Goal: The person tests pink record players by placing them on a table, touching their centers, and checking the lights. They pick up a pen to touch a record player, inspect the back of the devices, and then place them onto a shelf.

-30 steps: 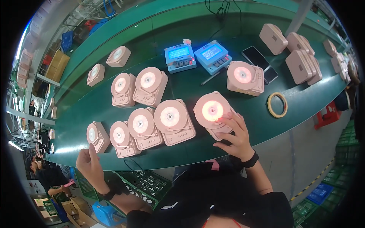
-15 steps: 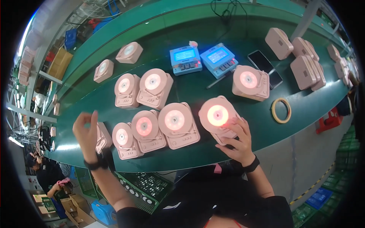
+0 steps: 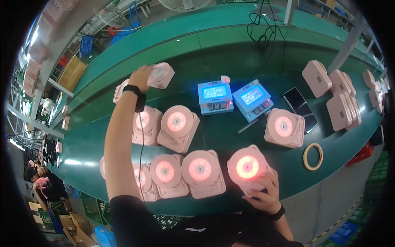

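Observation:
My left hand [image 3: 142, 77] reaches far across the green bench and grips a pink round-faced device [image 3: 161, 75] at the back left. A black wrist strap with a thin cord sits on that arm. At the near edge, my right hand [image 3: 263, 193] holds another pink device [image 3: 247, 168] whose round face glows bright red. Several more pink devices with glowing faces lie between: three in the front row [image 3: 200, 171] and two behind them [image 3: 177, 125].
Two blue testers with lit screens [image 3: 214, 96] [image 3: 252, 98] sit mid-bench. A lit pink device [image 3: 284, 127], a dark phone [image 3: 299, 108] and a tape roll [image 3: 312, 156] lie right. Face-down pink units [image 3: 340, 109] are stacked far right. Crates stand below the bench.
My left hand rose from the near-left edge and stretched across the bench to the far device. My right hand stayed on the bright red device.

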Available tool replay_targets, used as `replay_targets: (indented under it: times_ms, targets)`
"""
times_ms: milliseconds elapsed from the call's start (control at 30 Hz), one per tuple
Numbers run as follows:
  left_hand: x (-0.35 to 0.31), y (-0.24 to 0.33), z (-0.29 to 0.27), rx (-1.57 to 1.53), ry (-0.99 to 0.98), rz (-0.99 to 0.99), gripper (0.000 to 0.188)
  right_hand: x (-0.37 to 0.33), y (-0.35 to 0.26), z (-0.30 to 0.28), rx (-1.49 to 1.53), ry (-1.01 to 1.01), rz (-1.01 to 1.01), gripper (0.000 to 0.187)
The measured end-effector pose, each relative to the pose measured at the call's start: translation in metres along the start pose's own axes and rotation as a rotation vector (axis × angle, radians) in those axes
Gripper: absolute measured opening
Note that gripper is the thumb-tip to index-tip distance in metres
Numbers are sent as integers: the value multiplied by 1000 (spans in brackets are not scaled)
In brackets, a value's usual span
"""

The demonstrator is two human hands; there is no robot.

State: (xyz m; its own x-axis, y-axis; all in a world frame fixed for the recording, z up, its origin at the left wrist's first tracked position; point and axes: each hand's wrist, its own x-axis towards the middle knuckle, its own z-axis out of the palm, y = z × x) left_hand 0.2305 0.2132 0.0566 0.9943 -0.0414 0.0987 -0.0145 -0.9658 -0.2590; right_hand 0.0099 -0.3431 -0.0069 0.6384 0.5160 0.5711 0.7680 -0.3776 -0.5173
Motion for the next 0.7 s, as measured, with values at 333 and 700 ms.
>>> replay_targets:
  times_ms: [333, 700]
  targets:
    - [43, 49, -40, 77, -98, 158, 89, 1, 0, 0, -11, -40, 9, 34]
    - [-155, -59, -58, -21, 74, -548, 95, 1, 1, 3, 16, -12, 4, 32]
